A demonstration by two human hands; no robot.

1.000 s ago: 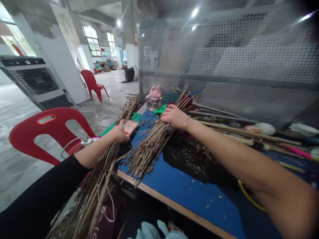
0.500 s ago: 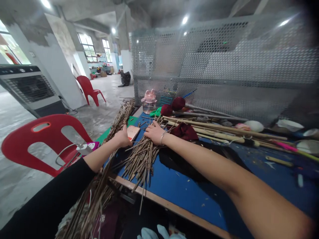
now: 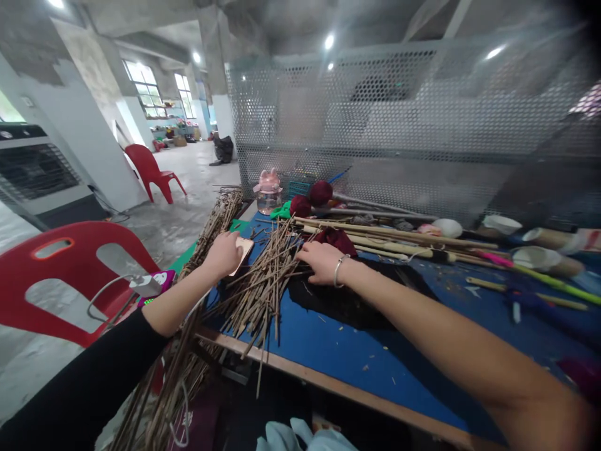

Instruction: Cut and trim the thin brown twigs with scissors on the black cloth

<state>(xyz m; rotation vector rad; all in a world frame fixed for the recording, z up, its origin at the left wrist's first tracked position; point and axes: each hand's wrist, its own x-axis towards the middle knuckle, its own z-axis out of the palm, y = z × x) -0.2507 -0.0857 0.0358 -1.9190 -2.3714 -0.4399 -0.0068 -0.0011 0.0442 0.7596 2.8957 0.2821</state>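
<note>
**Pile of thin, dry brown sticks between left hand and right hand, right hand nearer**

Bends the left fingers over the side of a flat, pale pinkish rectangular phone; cannot tell whether gripping it or merely resting on it. Holds the right hand loosely spread, thumb apart from fingers, with nothing visible in its grasp. Brings the right fingertips up to the right margin of the pile; too fine to tell whether touching.

Lies in a loose fan directly between the hands, many sticks crossing. Runs lengthwise from the body side, near-left, to the far side, slightly right, so roughly across the gap from hand to hand. Has the phone between pile and left hand, hence the closer reach from the right.

Under and beside the right hand, a thin black sheet on a smooth blue tabletop. Just beyond the right hand, a crumpled dark red cloth, then long, pale bamboo poles stretching off rightward.

Past the left hand, on its outer side, a long bundle of dry, grey-brown stalks. Farther beyond both hands, a clear bottle with a pink lid and a bright green cloth. Well left of the left hand, a red plastic chair.
</note>
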